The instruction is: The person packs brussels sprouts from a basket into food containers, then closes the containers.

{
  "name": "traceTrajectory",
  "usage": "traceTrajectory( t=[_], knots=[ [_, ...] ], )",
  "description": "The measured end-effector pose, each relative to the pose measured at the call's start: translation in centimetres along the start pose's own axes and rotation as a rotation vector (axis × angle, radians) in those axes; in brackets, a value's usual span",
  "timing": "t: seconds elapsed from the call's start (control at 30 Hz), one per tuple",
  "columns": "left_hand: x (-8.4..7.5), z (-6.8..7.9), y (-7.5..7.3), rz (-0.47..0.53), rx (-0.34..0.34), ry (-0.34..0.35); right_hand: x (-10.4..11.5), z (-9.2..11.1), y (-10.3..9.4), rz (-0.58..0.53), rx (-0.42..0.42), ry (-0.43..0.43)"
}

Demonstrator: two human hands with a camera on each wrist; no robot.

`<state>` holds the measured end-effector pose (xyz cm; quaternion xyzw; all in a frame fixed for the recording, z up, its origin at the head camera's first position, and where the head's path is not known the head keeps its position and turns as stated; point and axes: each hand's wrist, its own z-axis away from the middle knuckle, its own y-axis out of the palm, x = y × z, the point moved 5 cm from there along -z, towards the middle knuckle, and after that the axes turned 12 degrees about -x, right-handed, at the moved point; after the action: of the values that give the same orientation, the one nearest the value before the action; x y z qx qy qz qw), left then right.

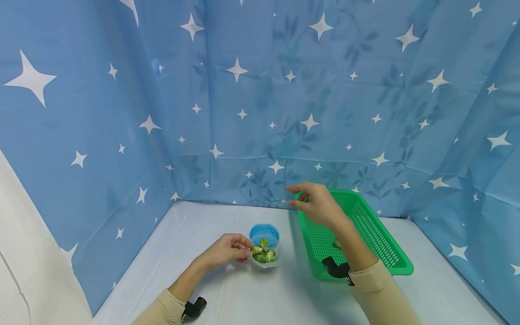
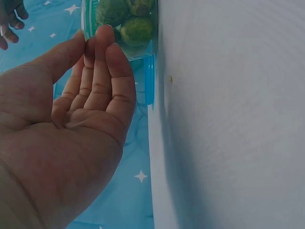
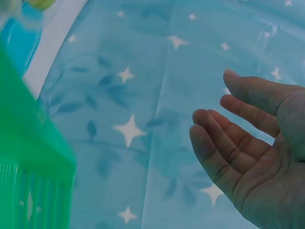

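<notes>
A small clear plastic container (image 1: 266, 264) stands on the white table with several Brussels sprouts (image 1: 260, 257) in it. Its blue lid (image 1: 264, 229) is flipped back on the far side. My left hand (image 1: 228, 249) pinches the near left rim of the container between thumb and fingertips; the left wrist view shows the sprouts (image 2: 137, 31) through the clear wall. My right hand (image 1: 317, 204) is raised over the left side of a green basket (image 1: 400, 270). Its fingers are loosely bent and hold nothing, as the right hand (image 3: 250, 150) shows up close.
One sprout (image 1: 336, 243) shows inside the basket, partly behind my right forearm. A blue star-print curtain (image 1: 252, 135) hangs along the back and sides of the white table (image 1: 260, 298). A tiny crumb (image 2: 171, 79) lies on the tabletop near the container.
</notes>
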<state>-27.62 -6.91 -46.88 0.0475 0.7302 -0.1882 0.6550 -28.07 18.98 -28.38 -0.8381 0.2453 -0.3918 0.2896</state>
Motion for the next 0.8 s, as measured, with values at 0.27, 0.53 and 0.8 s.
traceTrajectory(
  t=[0.27,0.53,0.8],
  knots=[
    [0.1,0.0,0.0,0.000,-0.008,-0.014,-3.1,-0.8,-1.5,0.038,0.006,0.047],
    [0.4,0.0,0.0,-0.008,-0.014,-0.023,-6.8,-1.5,-2.9,0.029,0.012,0.136],
    [0.2,0.0,0.0,0.003,-0.012,-0.020,-8.9,-1.3,-4.0,0.023,0.002,0.121]
  ],
)
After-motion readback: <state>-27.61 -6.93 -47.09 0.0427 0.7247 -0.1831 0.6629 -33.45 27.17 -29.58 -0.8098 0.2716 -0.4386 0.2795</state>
